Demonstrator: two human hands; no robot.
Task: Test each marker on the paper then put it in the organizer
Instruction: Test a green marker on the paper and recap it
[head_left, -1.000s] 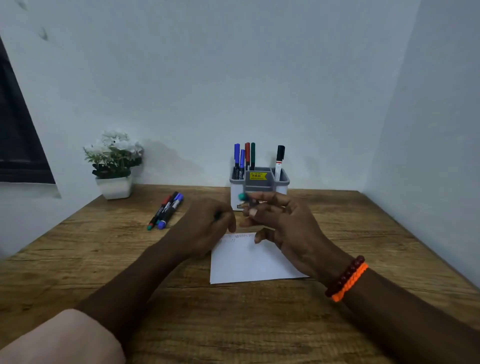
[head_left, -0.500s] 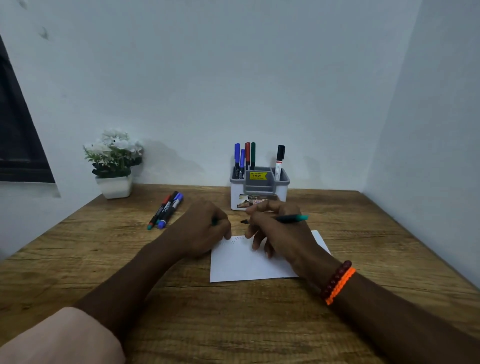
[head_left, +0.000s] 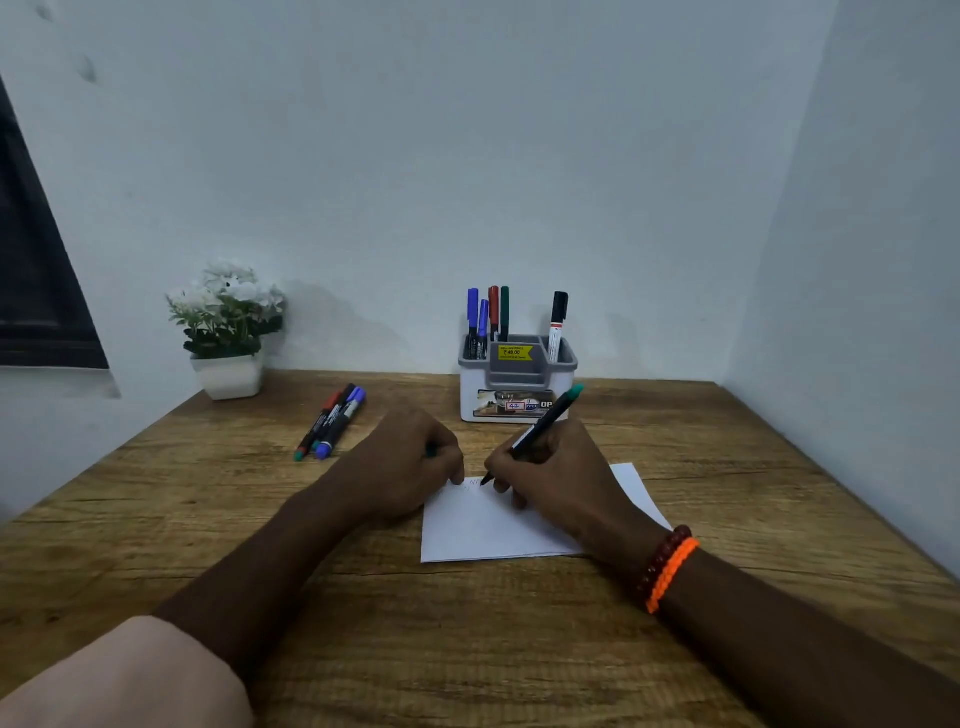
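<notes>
Wooden desk (head_left: 727, 467) against a pale wall. Right hand (head_left: 558, 470), fingers wrapped round an uncapped green marker (head_left: 543, 427), tip touching the white paper (head_left: 493, 535) at its far left corner. Left hand (head_left: 410, 460) pressing that corner, fingers curled round what looks like the green cap (head_left: 431, 451). Grey organizer (head_left: 517, 382) just beyond, five markers upright inside. Three loose markers (head_left: 332, 423) lying left. Risks: paper skidding if pressure slackens; ink smearing under the right palm; tip drying if left uncapped.
</notes>
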